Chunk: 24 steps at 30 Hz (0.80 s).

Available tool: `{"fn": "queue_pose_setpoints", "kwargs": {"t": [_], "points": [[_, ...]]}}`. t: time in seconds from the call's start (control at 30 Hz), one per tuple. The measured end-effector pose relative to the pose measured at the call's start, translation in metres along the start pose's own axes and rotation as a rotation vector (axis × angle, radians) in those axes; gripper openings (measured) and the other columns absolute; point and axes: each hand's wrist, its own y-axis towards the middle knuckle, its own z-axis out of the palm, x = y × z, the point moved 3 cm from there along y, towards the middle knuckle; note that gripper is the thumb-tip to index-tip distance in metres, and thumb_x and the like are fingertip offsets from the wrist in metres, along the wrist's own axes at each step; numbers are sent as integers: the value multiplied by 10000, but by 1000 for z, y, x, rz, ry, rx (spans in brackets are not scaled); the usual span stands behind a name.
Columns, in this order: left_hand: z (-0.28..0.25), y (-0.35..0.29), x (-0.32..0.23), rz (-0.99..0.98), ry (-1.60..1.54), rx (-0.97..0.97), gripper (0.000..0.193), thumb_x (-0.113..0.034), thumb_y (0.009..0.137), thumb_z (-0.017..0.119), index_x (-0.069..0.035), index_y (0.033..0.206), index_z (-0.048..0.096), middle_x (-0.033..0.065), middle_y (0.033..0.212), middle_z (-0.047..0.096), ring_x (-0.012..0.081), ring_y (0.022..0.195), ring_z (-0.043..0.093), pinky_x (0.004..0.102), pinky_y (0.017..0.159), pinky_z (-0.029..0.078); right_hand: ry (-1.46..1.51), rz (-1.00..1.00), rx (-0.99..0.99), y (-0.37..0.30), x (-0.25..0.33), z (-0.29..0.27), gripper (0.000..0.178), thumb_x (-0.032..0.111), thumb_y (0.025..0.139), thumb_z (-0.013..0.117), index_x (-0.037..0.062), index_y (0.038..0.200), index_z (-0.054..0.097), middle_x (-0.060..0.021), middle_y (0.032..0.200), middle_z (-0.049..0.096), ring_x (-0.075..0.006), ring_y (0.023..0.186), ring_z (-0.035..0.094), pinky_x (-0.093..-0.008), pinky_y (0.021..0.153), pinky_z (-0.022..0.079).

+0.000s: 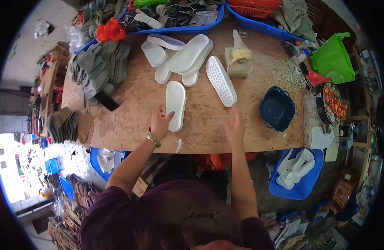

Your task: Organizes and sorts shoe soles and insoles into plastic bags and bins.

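A white shoe sole (175, 100) lies flat near the middle of the wooden table, toe end away from me. My left hand (160, 125) rests at its lower left side, thumb on the sole's edge and fingers spread beside it. To the right, a white sole with a pattern of round dots (222, 81) lies slanted. My right hand (234, 127) is just below that sole's near end, thumb and fingers apart, slightly blurred, with nothing visible in it. Beyond, several more white soles (189, 54) lie overlapping in a loose pile.
A stand with a upright spike and yellow wrapping (242, 56) is behind the dotted sole. A dark blue basket (277, 109) stands at right, near tangled string (285, 68). Grey pieces (102, 66) are stacked at left beside a phone (106, 101). Blue tubs (296, 193) hold white parts below.
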Motion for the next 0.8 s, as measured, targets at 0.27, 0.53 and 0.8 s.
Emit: {"fn": "queue_pose_setpoints", "kwargs": {"t": [0.27,0.53,0.8], "points": [[42,94,28,-160,-124,256,626,-277,705,763,33,1167,477,155,1030,621,272,889,624,362,780,500,-231,451,197,130,-15,85,473,265,693,700,27,1072,546,-200,1036,618,-341,947,601,-400,835,460],[-35,110,-33,9,-547,451,355,-245,820,670,32,1033,613,104,931,662,152,783,623,279,701,499,-363,98,-330,127,89,118,381,274,748,670,14,1017,597,-183,916,621,-326,878,602,-396,765,463],[-9,240,-116,191,-344,551,470,-328,835,643,28,1129,556,148,1047,631,204,912,617,309,777,488,321,319,-225,190,42,164,404,346,880,534,32,1131,559,-125,1044,612,-258,888,591,-368,788,460]]}}
